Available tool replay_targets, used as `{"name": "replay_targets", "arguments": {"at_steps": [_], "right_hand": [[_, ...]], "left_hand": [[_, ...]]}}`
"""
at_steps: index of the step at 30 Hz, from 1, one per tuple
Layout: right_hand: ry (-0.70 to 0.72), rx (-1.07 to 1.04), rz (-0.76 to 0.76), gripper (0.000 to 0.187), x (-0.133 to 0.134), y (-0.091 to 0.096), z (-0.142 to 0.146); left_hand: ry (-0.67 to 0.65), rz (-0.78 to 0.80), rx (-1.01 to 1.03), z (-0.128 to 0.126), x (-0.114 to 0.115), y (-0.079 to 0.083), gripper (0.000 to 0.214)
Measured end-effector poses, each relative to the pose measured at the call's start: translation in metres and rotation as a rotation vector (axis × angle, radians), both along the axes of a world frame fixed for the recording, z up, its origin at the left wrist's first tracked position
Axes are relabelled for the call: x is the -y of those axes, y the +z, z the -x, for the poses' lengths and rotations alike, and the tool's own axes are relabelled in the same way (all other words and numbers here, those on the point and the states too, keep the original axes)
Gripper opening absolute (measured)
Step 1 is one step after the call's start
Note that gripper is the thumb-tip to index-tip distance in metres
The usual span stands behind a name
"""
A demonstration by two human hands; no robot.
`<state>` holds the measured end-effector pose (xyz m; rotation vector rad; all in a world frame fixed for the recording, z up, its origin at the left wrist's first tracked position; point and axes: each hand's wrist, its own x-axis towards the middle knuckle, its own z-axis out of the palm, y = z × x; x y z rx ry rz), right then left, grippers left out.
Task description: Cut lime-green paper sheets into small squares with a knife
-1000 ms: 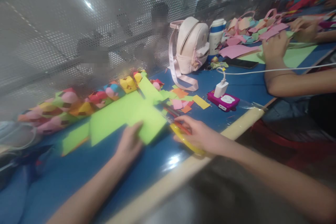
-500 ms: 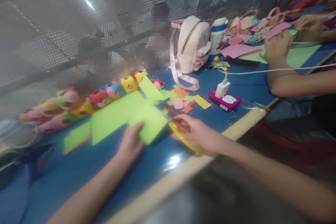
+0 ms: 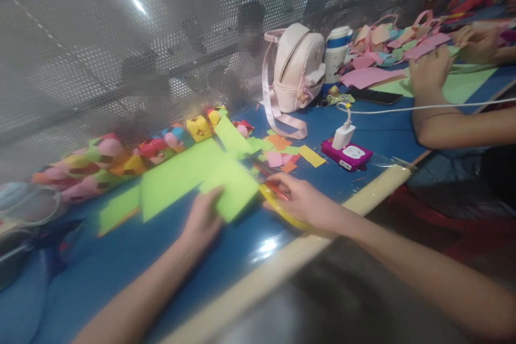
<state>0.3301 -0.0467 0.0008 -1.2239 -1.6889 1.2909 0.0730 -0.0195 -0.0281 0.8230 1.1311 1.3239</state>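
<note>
My left hand (image 3: 203, 209) pinches the near edge of a bright green sheet of paper (image 3: 236, 185), thumb on top. Past its right edge, my right hand (image 3: 296, 196) is closed around scissors (image 3: 284, 209) with a yellow handle. A thin red part shows between the same fingers; whether it is a pencil or part of the scissors I cannot tell. The blades are blurred beside the paper's right edge. Larger green sheets (image 3: 173, 177) lie behind and left of the held one. Small coloured paper scraps (image 3: 282, 150) are scattered just beyond my right hand.
Folded paper shapes (image 3: 124, 164) line the back left of the blue table (image 3: 133, 269). A pale backpack (image 3: 300, 70), a bottle (image 3: 336, 56) and a purple power strip (image 3: 346, 155) with a white cable stand to the right. Another person's hand (image 3: 431, 70) rests on green paper.
The view has shifted very slightly. Both my hands keep the same hold and the same place against the paper.
</note>
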Motion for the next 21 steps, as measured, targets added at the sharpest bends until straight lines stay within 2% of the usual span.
{"name": "replay_targets", "arguments": {"at_steps": [8,21], "right_hand": [[-0.021,0.012,-0.049,0.053,-0.012,-0.011,0.006],[-0.055,0.059,-0.078,0.049,-0.015,-0.009,0.005]], "left_hand": [[-0.002,-0.006,-0.023,-0.001,0.0,0.0,0.036],[-0.009,0.017,-0.011,0.002,-0.002,-0.003,0.031]]}}
